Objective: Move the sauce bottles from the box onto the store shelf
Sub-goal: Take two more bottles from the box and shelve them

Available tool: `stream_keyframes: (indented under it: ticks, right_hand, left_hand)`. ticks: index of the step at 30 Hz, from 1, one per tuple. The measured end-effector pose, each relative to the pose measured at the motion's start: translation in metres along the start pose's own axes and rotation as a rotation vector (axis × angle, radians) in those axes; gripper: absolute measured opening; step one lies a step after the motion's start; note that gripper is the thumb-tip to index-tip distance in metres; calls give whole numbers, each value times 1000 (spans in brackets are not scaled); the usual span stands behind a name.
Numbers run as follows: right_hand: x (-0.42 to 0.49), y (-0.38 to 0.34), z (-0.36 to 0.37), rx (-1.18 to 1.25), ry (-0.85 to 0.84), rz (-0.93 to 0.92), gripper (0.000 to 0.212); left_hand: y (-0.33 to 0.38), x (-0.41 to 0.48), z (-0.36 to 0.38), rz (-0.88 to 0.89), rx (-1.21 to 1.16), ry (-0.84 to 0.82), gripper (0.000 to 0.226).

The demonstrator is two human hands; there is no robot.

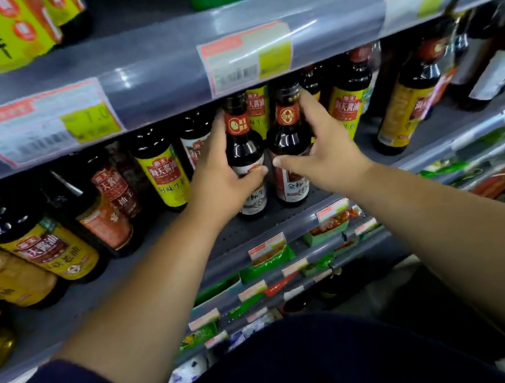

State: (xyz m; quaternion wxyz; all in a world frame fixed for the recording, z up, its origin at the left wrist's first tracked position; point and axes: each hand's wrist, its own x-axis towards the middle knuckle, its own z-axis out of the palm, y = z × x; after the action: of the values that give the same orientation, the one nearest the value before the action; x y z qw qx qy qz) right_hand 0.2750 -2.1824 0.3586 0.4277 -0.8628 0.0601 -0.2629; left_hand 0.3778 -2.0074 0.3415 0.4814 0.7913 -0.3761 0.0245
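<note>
Two dark sauce bottles with red neck bands and white labels stand side by side on the grey store shelf [250,233], near its front edge. My left hand [222,176] grips the left bottle [244,147] around its body, thumb across the label. My right hand [320,154] grips the right bottle [289,136], fingers behind its neck and thumb in front. Both bottles are upright. The box is out of view.
Yellow-labelled bottles [163,176] stand to the left and more yellow-labelled ones [345,106] right behind my hands. The upper shelf's edge with price tags [247,58] hangs just above the bottle caps. Green packets [266,262] fill lower shelves.
</note>
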Motion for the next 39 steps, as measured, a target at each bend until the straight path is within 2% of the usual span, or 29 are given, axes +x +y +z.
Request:
stream_keyframes:
  ticks: [13, 22, 31, 39]
  right_hand:
    - [4, 13, 0, 42, 36, 22, 97]
    - [-1, 14, 3, 4, 66, 30, 90]
    - [-31, 38, 23, 35, 68, 175, 120]
    - [-8, 46, 32, -2, 95, 181, 120]
  left_hand:
    - [-4, 9, 6, 49, -8, -30, 109]
    - [-18, -13, 16, -5, -41, -34, 124]
    - [-22, -7, 21, -19, 140, 40, 120]
    - [-26, 8, 31, -29, 115, 42, 111]
